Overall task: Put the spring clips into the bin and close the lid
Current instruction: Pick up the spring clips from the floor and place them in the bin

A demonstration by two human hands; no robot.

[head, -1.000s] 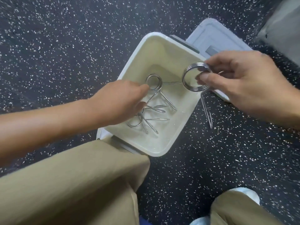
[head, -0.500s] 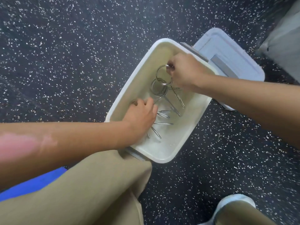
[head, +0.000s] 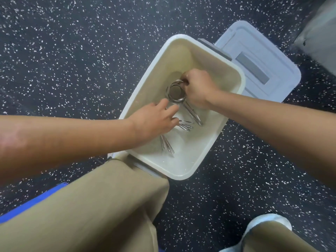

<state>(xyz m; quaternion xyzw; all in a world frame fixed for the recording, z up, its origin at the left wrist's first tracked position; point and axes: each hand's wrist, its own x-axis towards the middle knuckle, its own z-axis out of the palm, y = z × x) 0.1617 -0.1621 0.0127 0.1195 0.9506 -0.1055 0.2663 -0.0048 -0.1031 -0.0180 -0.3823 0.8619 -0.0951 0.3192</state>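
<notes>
**Clips going in, lid still off: where it could snag**

The bin (head: pixel 183 171), a cream rectangular tub of smooth plastic, is the landmark. Against its near corner sits a knee in tan cloth (head: pixel 101 200). Inside, the left hand (head: pixel 154 122) lies flat, fingers spread over loose spring clips (head: pixel 184 125); their thin steel prongs could catch a fingertip or tangle. Just beyond, the right hand (head: pixel 196 88) pinches a coiled clip (head: pixel 176 91) by its ring, handles trailing onto the bin floor. Let go carelessly, it may spring or lodge upright and stop the lid seating. Past the far rim, the pale grey-blue lid (head: pixel 263 57) lies flat on the speckled dark floor (head: pixel 72 51).
</notes>
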